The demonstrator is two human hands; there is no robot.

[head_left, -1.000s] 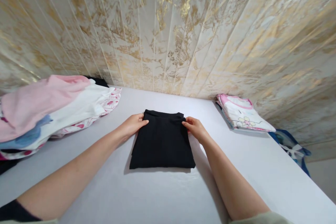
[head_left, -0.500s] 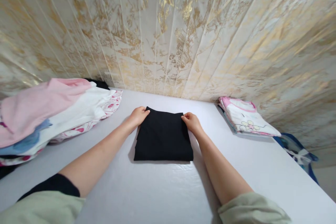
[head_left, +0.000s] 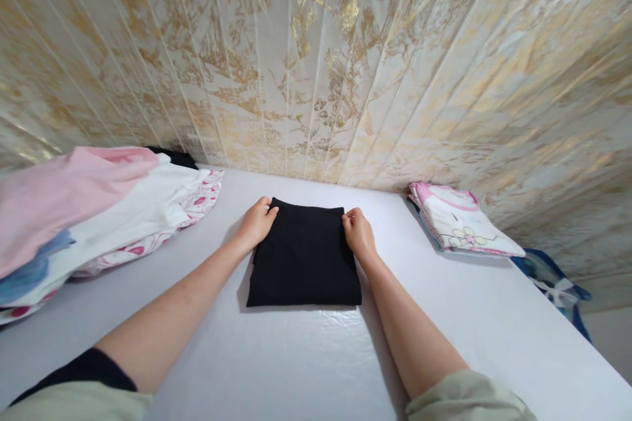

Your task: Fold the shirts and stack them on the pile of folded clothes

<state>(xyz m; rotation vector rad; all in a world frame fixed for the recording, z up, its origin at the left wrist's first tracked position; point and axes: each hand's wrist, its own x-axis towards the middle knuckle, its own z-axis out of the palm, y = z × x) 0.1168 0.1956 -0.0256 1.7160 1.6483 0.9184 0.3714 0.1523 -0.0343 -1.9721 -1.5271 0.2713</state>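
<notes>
A black garment (head_left: 305, 256), folded into a flat rectangle, lies on the white table (head_left: 276, 368) in front of me; its exact kind does not show. At its far left corner my left hand (head_left: 258, 218) pinches the edge, thumb on top. My right hand (head_left: 359, 231) grips the far right corner in the same way, fingers closed on the cloth. The near edge of the garment rests on the table, and its underside is hidden.
To the left is a loose heap of clothes (head_left: 123, 204) in pink, white and blue. A folded stack of clothes (head_left: 459, 220) with a flower print sits at the right edge. Beyond it stands a blue-rimmed bag or basket (head_left: 555, 283). A gold-patterned curtain (head_left: 306, 66) hangs behind the table.
Both hands keep hold of the black garment's far corners. Its far edge looks straighter now. The view has shifted slightly, with the left heap further towards the left edge.
</notes>
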